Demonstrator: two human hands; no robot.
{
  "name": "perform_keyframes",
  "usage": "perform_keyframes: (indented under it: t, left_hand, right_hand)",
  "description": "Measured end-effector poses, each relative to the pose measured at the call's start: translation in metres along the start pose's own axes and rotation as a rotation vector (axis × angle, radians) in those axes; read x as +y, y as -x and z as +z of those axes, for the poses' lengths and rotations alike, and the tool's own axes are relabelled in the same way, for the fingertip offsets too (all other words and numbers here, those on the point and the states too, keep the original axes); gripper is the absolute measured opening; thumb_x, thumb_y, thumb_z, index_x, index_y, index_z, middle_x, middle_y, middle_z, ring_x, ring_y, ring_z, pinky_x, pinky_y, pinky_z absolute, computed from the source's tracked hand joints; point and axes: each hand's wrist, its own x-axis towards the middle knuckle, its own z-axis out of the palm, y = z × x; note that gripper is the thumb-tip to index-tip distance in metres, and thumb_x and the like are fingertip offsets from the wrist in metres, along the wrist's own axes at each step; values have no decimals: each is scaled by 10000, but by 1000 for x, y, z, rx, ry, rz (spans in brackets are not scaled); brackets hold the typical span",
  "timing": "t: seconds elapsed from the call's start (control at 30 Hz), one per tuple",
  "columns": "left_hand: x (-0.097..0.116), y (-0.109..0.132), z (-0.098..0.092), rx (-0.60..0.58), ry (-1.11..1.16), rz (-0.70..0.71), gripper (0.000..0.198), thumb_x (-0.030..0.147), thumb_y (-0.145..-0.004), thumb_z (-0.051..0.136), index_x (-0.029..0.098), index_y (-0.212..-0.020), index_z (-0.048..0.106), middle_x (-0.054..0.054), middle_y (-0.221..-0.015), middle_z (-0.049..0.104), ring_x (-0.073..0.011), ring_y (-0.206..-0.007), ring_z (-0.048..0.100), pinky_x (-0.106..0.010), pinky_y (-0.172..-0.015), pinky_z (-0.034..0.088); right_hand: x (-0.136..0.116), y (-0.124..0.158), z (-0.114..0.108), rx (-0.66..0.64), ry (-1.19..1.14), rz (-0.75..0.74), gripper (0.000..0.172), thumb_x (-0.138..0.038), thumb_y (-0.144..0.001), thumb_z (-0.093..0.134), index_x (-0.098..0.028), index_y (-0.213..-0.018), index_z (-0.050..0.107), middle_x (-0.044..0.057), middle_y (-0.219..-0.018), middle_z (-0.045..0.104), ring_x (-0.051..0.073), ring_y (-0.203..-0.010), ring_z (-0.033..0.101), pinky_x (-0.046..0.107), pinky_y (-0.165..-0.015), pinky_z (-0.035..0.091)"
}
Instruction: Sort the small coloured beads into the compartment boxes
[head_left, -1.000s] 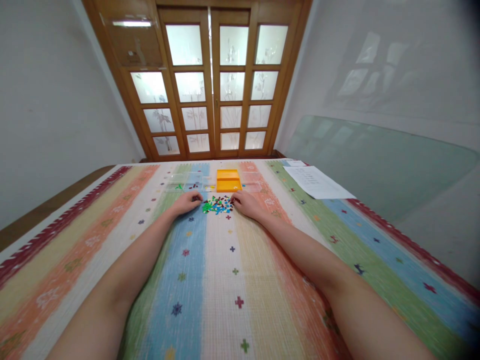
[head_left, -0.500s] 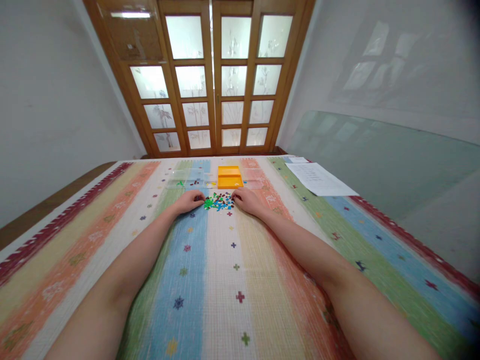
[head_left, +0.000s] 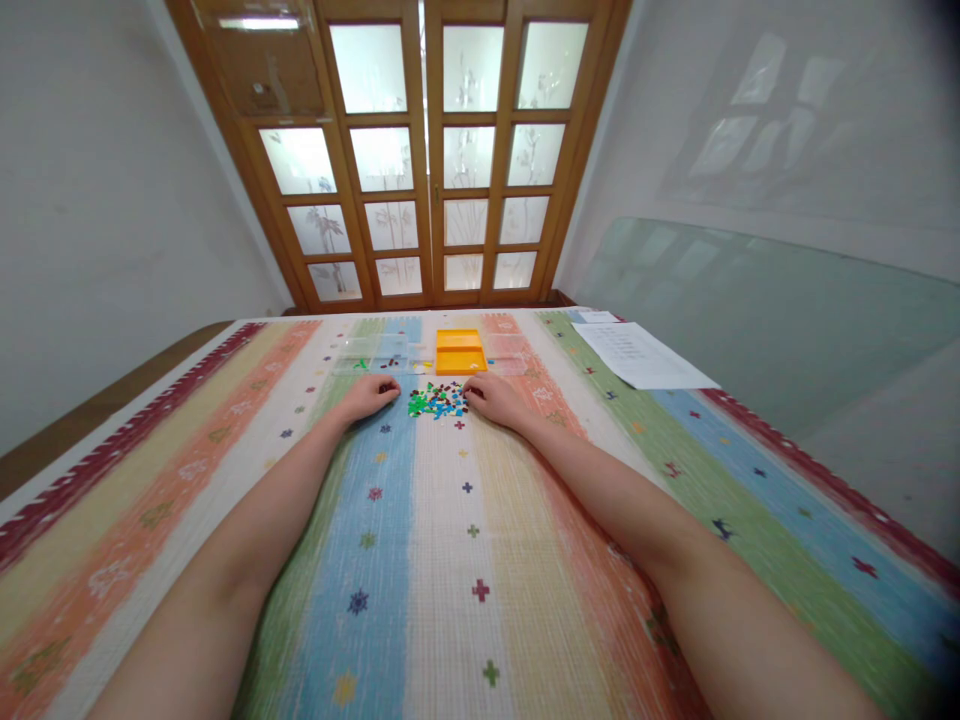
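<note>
A loose pile of tiny green, blue, white and dark red pieces (head_left: 437, 401) lies on the striped tablecloth. My left hand (head_left: 369, 396) is a short way left of the pile, fingers pinched together; whatever is between the tips is too small to make out. At the pile's right edge rests my right hand (head_left: 491, 399), its fingers bent and closed over the nearest pieces, so what they grip is hidden. Just beyond the hands stand a yellow open box (head_left: 461, 360) and, left of it, a clear tray (head_left: 373, 342) with a few green, dark red and yellow pieces.
Another clear tray (head_left: 513, 356) sits right of the yellow box, a small blue piece near its left end. Printed paper sheets (head_left: 645, 358) lie at the table's far right. A glass panel (head_left: 757, 310) leans by the right wall, and wooden glazed doors (head_left: 433, 220) stand behind the table.
My left hand has drawn back leftward from the pile's edge, leaving a gap. My right hand has hardly moved. The trays and the yellow box look the same.
</note>
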Motion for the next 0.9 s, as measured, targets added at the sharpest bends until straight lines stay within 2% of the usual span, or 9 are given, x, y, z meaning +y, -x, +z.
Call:
perform_keyframes:
  t: [0.17, 0.37, 0.5, 0.7, 0.9]
  left_hand:
    - [22, 3, 4, -124, 40, 83, 272, 432, -868, 652, 188, -938, 748, -53, -909, 728, -205, -829, 630, -317, -756, 480]
    - [35, 4, 4, -249, 91, 132, 255, 417, -822, 728, 183, -870, 638, 12, -768, 603, -148, -699, 515, -276, -653, 400]
    - [43, 4, 5, -325, 50, 167, 259, 415, -828, 720, 184, -856, 607, 24, -740, 567, -143, -680, 489, -271, -630, 355]
    - [48, 5, 14, -233, -25, 155, 225, 408, -868, 670, 189, -844, 623, 20, -710, 573, -150, -661, 499, -278, -624, 332]
    - [47, 4, 21, -139, -64, 144, 203, 394, -886, 645, 194, -876, 674, 15, -714, 593, -154, -666, 509, -280, -642, 354]
  right_hand:
    - [-4, 0, -1, -30, -8, -53, 123, -295, -1003, 652, -197, -1002, 727, 80, -1018, 697, 222, -965, 618, 322, -845, 468]
    - [-19, 2, -8, -82, 28, -194, 323, -443, -959, 727, -202, -1172, 704, 109, -1117, 656, 264, -1045, 594, 375, -908, 472]
    - [-28, 2, -10, -113, 51, -231, 445, -519, -908, 770, -209, -1216, 687, 114, -1132, 639, 277, -1029, 580, 389, -897, 464]
    - [-42, 1, -3, -96, 124, -260, 469, -594, -889, 767, -207, -1140, 684, 115, -1122, 637, 283, -1026, 568, 400, -900, 445]
    - [-46, -2, 7, -30, 206, -196, 326, -488, -945, 741, -197, -1083, 687, 110, -1080, 642, 265, -995, 558, 372, -866, 426]
